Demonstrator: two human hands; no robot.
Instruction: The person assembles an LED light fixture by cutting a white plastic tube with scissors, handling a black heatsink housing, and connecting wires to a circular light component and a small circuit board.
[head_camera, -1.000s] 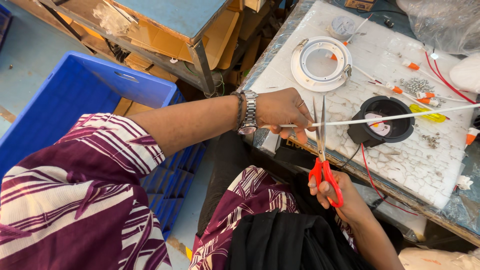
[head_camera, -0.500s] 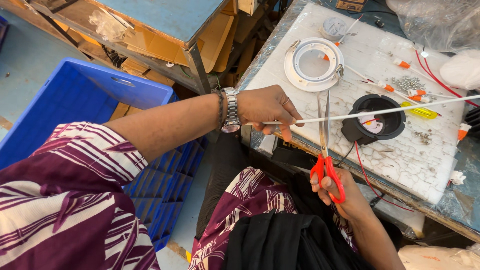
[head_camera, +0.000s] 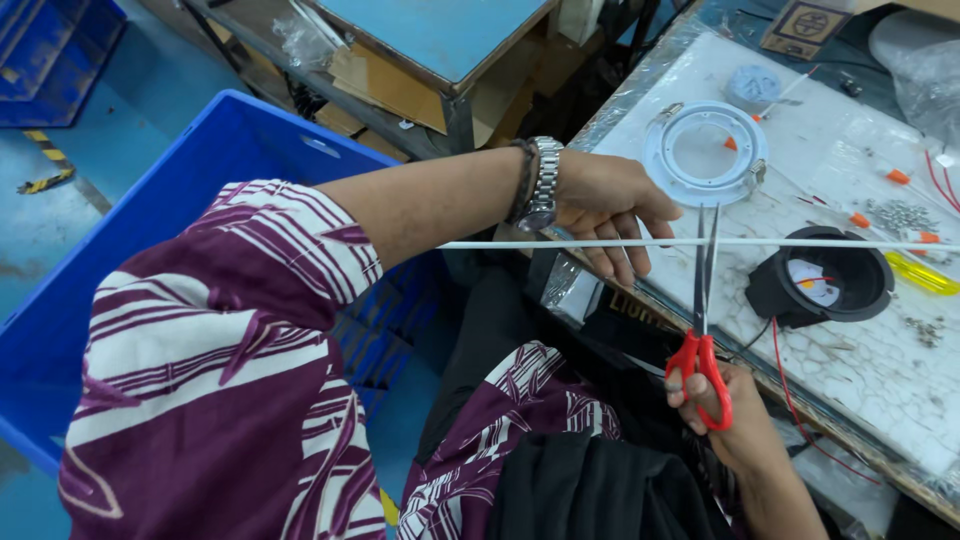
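The left hand (head_camera: 610, 205) has its grip closed around a thin white tube (head_camera: 800, 243), holding it flat above the desk (head_camera: 880, 370). Just beside that grip, the right hand (head_camera: 715, 400) holds red scissors (head_camera: 700, 330), blades slightly apart around the tube. Past the blades sit a white ring (head_camera: 705, 150) and a black round housing (head_camera: 830, 285).

The scissors (head_camera: 702, 330) have glossy red plastic handles and bright steel blades. The thin white tube (head_camera: 700, 243) looks like smooth plastic. A polished metal watch (head_camera: 543, 184) shines. The worktop (head_camera: 880, 360) is white, cracked and rough, its near edge wrapped in shiny film. The black housing (head_camera: 770, 290) is matt plastic; the white ring (head_camera: 660, 150) is smooth. The crate (head_camera: 230, 150) is blue plastic.
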